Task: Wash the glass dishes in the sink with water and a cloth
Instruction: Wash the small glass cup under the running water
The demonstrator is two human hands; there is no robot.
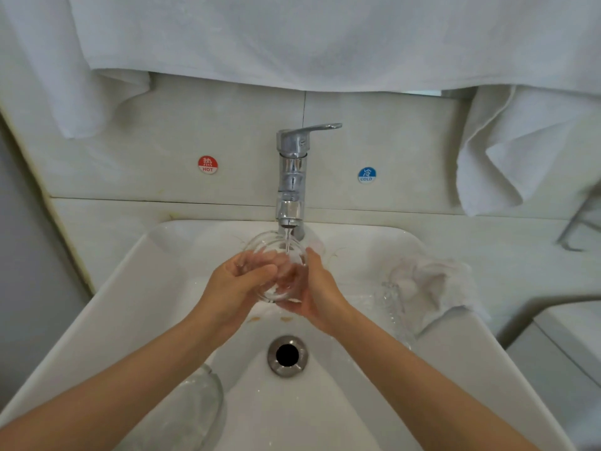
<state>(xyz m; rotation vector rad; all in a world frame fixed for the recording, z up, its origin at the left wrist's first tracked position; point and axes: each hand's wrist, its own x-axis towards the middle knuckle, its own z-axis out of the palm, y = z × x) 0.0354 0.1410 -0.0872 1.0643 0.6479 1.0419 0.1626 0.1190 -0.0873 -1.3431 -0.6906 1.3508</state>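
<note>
A single view is given, taken from a head-worn camera placed above the near edge of the sink point(136, 288) and directed forward and steeply down. The basin is seen from close range, its near corners cut off by the lower frame border, while its far edge and the tap point(291, 177) are held near the centre. Strong wide-angle bending is seen: the side edges of the sink spread outward toward the bottom. The tiled wall behind the far edge and hanging white towels point(325, 40) are taken in at the top. Both forearms enter from the bottom corners. No second view is supplied, so no overlap can be stated.
</note>
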